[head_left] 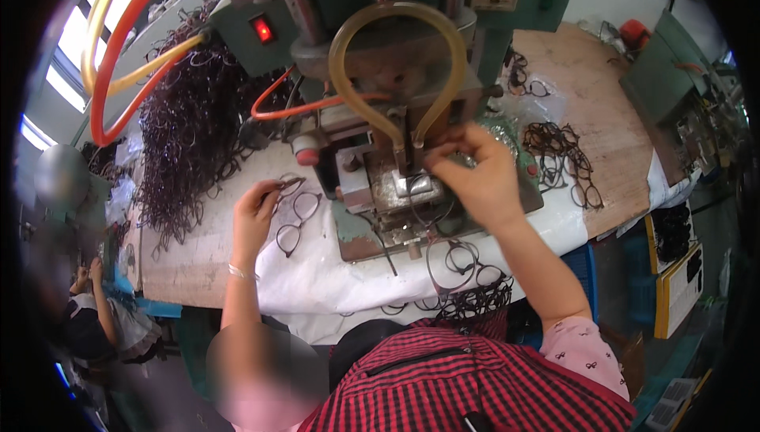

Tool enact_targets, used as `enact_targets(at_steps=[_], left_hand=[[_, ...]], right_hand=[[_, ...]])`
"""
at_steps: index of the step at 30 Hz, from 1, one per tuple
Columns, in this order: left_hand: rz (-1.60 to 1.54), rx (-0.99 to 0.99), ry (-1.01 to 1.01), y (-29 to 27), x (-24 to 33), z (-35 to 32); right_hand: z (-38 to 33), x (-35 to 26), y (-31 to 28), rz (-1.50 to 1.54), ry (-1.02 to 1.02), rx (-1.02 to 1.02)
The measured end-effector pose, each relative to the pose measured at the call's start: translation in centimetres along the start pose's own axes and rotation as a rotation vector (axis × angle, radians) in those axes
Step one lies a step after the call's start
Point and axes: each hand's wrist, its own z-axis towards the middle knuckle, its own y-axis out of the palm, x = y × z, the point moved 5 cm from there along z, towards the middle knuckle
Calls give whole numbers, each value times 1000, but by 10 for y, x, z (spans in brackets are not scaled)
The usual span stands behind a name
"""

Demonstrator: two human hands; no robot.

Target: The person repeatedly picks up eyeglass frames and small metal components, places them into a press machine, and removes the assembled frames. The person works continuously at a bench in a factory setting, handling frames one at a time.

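Under right hand, fingers pinch eyeglass frame onto press bed for alignment; left hand grasps next frame ready.

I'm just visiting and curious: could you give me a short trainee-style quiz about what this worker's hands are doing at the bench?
1. True or false: the left hand rests on the green press.
2. Which hand reaches under the press head: A left, B right?
3. What lies piled at the bench's far left?

Key
1. False: it touches a wire eyeglass frame on the white cloth.
2. B, the right hand.
3. Dark wire frames.
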Motion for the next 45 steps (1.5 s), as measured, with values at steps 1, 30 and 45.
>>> enact_targets(at_steps=[1,30,45], left_hand=[[-220,133,93,1,-5,-7],[274,-11,1294,101,226,-102],[64,149,1320,102,202,-105]], right_hand=[[-2,1,8,21,-42,41],[-34,83,-72,-923,-232,224],[-39,95,-94,-335,11,203]])
